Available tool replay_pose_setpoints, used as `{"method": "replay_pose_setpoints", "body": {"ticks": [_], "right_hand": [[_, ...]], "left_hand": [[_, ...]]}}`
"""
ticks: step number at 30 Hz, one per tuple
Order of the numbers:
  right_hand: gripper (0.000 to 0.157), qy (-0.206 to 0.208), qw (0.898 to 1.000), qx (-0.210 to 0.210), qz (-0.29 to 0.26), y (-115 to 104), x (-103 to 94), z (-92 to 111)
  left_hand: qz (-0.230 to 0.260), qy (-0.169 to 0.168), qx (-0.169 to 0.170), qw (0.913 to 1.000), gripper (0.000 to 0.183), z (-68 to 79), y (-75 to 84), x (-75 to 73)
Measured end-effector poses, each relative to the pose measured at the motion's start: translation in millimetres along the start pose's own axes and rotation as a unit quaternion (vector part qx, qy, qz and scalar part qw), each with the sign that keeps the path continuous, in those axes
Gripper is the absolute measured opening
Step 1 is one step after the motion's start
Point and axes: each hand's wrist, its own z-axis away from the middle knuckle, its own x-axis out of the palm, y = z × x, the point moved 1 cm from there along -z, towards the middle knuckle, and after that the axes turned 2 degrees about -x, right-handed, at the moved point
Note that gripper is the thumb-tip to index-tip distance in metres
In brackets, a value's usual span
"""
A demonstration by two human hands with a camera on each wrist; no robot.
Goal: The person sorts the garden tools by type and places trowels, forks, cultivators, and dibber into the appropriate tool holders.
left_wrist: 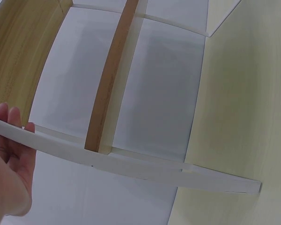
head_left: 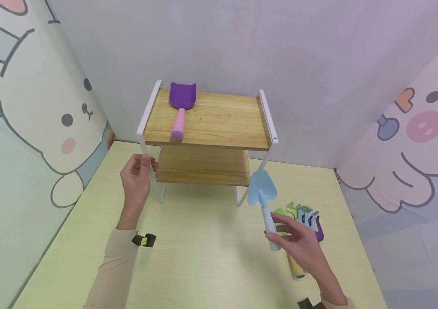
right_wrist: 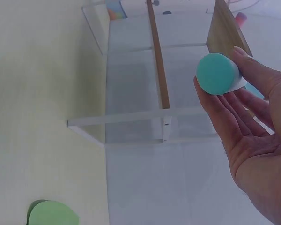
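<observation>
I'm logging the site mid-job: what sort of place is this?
Probably a children's play corner or a staged booth: cartoon-printed walls, a two-tier shelf and a toy-like blue trowel suggest it.

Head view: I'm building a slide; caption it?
Right hand holds a blue trowel; left hand grips the white shelf frame.

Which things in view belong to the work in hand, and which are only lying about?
In the work:
light blue trowel, in the right hand
shelf, gripped by the left hand
probably the purple scoop on top

Lying about, seemingly:
rakes and yellow handle on the table
</observation>
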Motion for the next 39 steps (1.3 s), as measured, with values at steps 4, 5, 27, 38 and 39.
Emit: {"method": "replay_pose_setpoints", "body": {"ticks": [4,5,27,38,39], "right_hand": [[0.048,0.000,1.000,-0.014,-0.003,-7,0.5,-6],[0.049,0.000,1.000,-0.016,-0.002,-8,0.6,-7],[0.052,-0.017,0.998,-0.058,0.003,-37,0.9,-39],[0.054,-0.009,0.999,-0.050,0.010,-55,6.9,-54],[0.054,-0.008,0.999,-0.048,0.010,-56,7.7,-56]], "left_hand": [[-0.001,0.000,-0.001,1.0000,0.033,-0.1,0.0,-0.1],[-0.001,0.001,-0.002,1.0000,0.033,-0.1,0.0,-0.1],[0.006,0.001,0.001,1.0000,0.034,-0.8,-2.7,-0.8],[0.015,-0.001,0.008,0.9998,0.034,-0.8,-0.7,-0.1],[0.015,-0.001,0.008,0.9999,0.034,-0.8,-1.0,-0.3]]}}
